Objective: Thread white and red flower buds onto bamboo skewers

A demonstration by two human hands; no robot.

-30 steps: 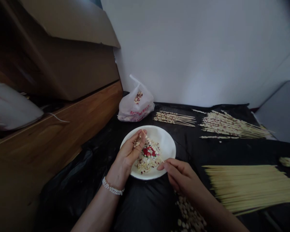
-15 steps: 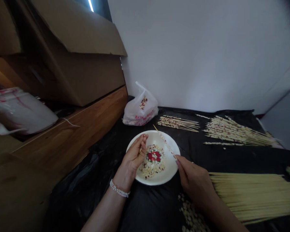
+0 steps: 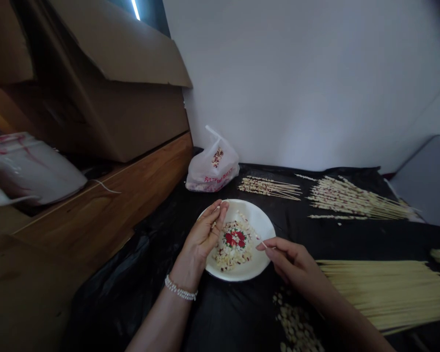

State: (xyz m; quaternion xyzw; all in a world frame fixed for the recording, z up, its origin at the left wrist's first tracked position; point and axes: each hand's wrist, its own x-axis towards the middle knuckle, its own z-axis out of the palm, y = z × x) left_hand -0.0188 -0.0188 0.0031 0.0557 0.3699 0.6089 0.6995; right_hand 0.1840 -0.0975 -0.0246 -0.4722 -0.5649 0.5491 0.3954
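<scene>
My left hand [image 3: 204,233], with a beaded bracelet [image 3: 180,288] at the wrist, is over the left side of a white bowl [image 3: 262,259]. Its fingers are curled together around small pale pieces [image 3: 217,208], whose exact kind I cannot make out. At the bowl's right rim, my right hand [image 3: 289,256] is closed on the near end of a thin skewer [image 3: 263,243]. The skewer slants up over the bowl with pieces threaded on it; its far end is hard to make out. Loose white and dark red pieces [image 3: 229,255] lie in the bowl around a red printed pattern.
Bare skewers [image 3: 385,293] lie at right; threaded skewers [image 3: 344,198] and a smaller bunch [image 3: 267,187] lie behind. A plastic bag [image 3: 212,168] stands by the wall. Loose pale pieces [image 3: 297,327] are on black sheeting [image 3: 220,313]. A cardboard box [image 3: 132,112] and white bucket [image 3: 40,166] are left.
The skewer in my right hand has tilted lower over the bowl, and that hand's fingers have shifted on it. My left hand has stayed in place, its fingers slightly rearranged, with pale pieces now showing.
</scene>
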